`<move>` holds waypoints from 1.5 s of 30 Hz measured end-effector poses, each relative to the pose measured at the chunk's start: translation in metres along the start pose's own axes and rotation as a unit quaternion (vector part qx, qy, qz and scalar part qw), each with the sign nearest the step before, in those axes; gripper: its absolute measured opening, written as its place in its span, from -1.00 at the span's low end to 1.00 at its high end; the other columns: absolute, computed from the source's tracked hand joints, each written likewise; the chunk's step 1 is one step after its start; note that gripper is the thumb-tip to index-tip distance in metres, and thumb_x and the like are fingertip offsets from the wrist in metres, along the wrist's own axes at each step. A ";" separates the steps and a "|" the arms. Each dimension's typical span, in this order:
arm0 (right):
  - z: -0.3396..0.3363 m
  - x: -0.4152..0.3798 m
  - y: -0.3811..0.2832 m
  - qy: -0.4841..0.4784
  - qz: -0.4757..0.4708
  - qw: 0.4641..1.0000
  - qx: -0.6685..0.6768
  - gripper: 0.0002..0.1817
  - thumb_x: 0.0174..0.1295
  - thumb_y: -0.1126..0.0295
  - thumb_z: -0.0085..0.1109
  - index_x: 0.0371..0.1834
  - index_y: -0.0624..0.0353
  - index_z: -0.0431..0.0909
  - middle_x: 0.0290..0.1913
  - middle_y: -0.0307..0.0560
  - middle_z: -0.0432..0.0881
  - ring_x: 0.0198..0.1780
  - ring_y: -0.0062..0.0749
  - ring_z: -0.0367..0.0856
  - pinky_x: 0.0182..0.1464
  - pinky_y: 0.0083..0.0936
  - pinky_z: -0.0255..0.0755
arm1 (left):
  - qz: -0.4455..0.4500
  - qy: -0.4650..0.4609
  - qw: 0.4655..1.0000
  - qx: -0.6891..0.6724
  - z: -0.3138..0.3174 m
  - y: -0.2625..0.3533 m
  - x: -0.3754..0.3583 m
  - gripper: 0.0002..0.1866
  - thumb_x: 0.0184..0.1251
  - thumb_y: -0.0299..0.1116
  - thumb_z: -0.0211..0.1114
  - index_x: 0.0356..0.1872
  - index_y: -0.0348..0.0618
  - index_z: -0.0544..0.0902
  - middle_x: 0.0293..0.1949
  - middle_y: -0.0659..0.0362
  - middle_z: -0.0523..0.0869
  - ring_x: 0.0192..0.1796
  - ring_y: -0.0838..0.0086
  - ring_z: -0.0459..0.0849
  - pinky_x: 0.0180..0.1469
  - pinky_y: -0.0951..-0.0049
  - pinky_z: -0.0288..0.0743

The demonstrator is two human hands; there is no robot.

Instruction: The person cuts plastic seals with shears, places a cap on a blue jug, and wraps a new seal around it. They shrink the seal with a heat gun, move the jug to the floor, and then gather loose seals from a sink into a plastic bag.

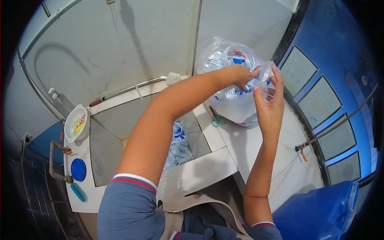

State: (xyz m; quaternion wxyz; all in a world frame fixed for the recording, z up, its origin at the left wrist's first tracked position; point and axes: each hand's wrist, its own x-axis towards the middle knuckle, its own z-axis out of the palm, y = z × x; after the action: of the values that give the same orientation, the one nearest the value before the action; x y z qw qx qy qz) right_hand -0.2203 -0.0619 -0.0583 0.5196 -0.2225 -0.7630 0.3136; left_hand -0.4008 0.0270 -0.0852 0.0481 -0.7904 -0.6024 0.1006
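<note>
A clear plastic bag (240, 110), packed with coiled white tubing and blue-and-white pieces, stands on the white counter. My left hand (241, 76) is at its mouth, fingers curled down over the contents; what they hold is hidden. On the bag's right edge, my right hand (272, 100) grips the plastic between thumb and fingers. Green-handled scissors (217, 120) lie on the counter just left of the bag's base. More pale, blue-tinted coiled pieces (179, 150) lie in the grey basin (108, 140), partly behind my left arm.
Left of the basin are a white bowl (77, 124), a blue round lid (78, 169) and a teal brush-like object (79, 192). A metal rod (132, 88) runs along the back ledge. A blue container (316, 210) stands at lower right, below a wall tap (301, 148).
</note>
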 end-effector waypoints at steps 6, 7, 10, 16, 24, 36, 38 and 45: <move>-0.006 -0.006 0.011 -0.002 -0.025 0.998 -0.053 -0.42 0.09 0.45 0.19 0.25 0.15 0.30 0.11 0.06 0.42 0.06 -0.18 0.44 0.08 -0.36 0.33 | -0.128 0.133 0.933 -0.310 0.042 0.020 0.032 -0.19 0.09 -0.32 0.29 0.36 -0.02 0.05 0.20 -0.24 0.28 0.15 -0.14 0.44 0.11 -0.06 0.36; -0.007 -0.008 0.013 0.004 -0.021 0.999 -0.025 -0.41 0.09 0.44 0.20 0.25 0.14 0.29 0.11 0.07 0.41 0.06 -0.16 0.44 0.11 -0.33 0.32 | -0.065 0.031 0.976 -0.205 0.041 0.013 0.040 -0.15 0.09 -0.33 0.25 0.40 0.02 -0.02 0.33 -0.25 0.04 0.29 -0.22 0.25 0.22 -0.11 0.22; -0.004 -0.010 0.021 0.014 -0.110 0.984 -0.142 -0.40 0.06 0.46 0.23 0.24 0.15 0.30 0.04 0.08 0.44 0.05 -0.11 0.44 0.14 -0.27 0.28 | -0.047 -0.066 0.930 -0.357 0.023 -0.006 0.027 -0.07 0.04 -0.30 0.26 0.43 0.09 -0.09 0.36 -0.24 -0.02 0.32 -0.23 0.19 0.26 -0.11 0.16; 0.021 -0.032 0.019 0.112 -0.175 0.964 -0.166 -0.37 0.04 0.54 0.20 0.25 0.17 0.28 0.18 0.17 0.25 0.16 -0.06 0.30 0.19 -0.25 0.22 | -0.144 -0.055 0.976 -0.151 -0.010 0.005 -0.010 0.09 -0.08 -0.30 0.35 0.45 0.15 -0.20 0.37 -0.22 -0.03 0.25 -0.10 0.36 0.14 0.08 0.39; 0.088 -0.022 0.043 -0.048 0.144 0.935 0.321 -0.22 0.27 0.26 -0.02 0.43 0.21 -0.24 0.44 0.14 -0.17 0.47 -0.17 -0.18 0.40 -0.35 -0.24 | 0.000 0.020 0.951 -0.308 0.031 -0.031 0.017 -0.32 -0.04 -0.45 0.26 0.10 -0.63 0.19 0.05 -0.28 0.42 -0.03 0.19 0.55 0.01 0.23 0.42; 0.120 0.037 0.076 0.110 0.180 0.897 0.389 -0.12 0.30 0.11 -0.13 0.43 0.26 -0.49 0.49 0.00 -0.51 0.50 -0.36 -0.59 0.43 -0.39 -0.62 | -0.139 0.198 0.786 -0.569 -0.016 -0.052 -0.015 -0.23 0.11 -0.58 0.01 0.42 0.06 0.05 0.28 -0.11 0.29 0.25 0.00 0.37 0.23 -0.16 0.27; 0.123 0.036 0.073 0.099 0.193 0.916 0.337 -0.13 0.29 0.11 -0.14 0.44 0.25 -0.47 0.50 0.00 -0.51 0.50 -0.35 -0.60 0.43 -0.37 -0.62 | -0.182 0.212 0.831 -0.481 -0.007 -0.061 -0.008 -0.33 0.11 -0.57 0.04 0.34 -0.02 0.23 0.15 -0.17 0.44 -0.02 -0.01 0.60 0.05 -0.08 0.46; 0.115 0.029 0.080 0.019 0.204 0.889 0.411 -0.12 0.25 0.15 -0.05 0.46 0.20 -0.39 0.50 0.03 -0.44 0.50 -0.36 -0.60 0.41 -0.31 -0.67 | -0.161 0.330 0.918 -0.148 0.015 -0.067 -0.005 -0.52 0.07 -0.54 0.13 0.11 -0.27 0.46 -0.12 -0.20 0.61 -0.11 -0.02 0.61 -0.08 0.15 0.47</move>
State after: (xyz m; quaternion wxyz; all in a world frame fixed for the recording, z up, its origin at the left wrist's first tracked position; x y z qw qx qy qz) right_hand -0.3366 -0.0152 -0.1263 0.5041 -0.1458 -0.4938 0.6934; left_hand -0.4686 0.0399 -0.0858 0.1420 -0.6687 -0.6797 -0.2658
